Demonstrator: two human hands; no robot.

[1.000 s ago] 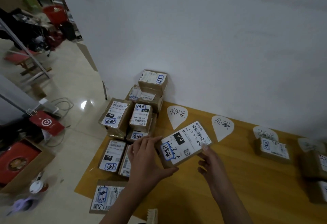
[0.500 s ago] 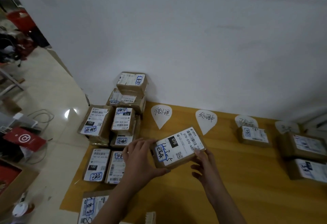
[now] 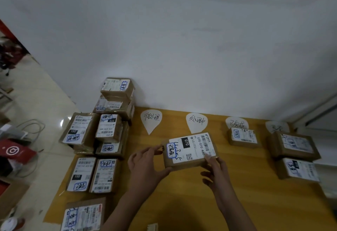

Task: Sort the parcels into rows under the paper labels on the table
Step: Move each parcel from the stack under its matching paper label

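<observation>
— Left grip (image 3: 144, 165): closing on anything?
— Clasping the left end of the brown parcel (image 3: 189, 163), curling fingers over its far side and pressing the thumb along its near side
— And the right grip (image 3: 217, 172)?
— Pinching the near right corner of the same parcel, laying one fingertip on its white slip (image 3: 193, 147) and curling the rest below
— Sitting where on the surface (image 3: 182, 203)?
— Sitting toward the far edge, about midway along, just on the near side of the second paper label (image 3: 196, 122); resting or lifted, not showing clearly
— Seeing other parcels?
— Seeing an unsorted pile (image 3: 109, 127) crowding the left edge and far left corner, a single parcel (image 3: 243, 137) touching the third paper label (image 3: 236, 123), and two parcels (image 3: 293, 145) lining up under the fourth paper label (image 3: 276, 126) toward the right edge
</observation>
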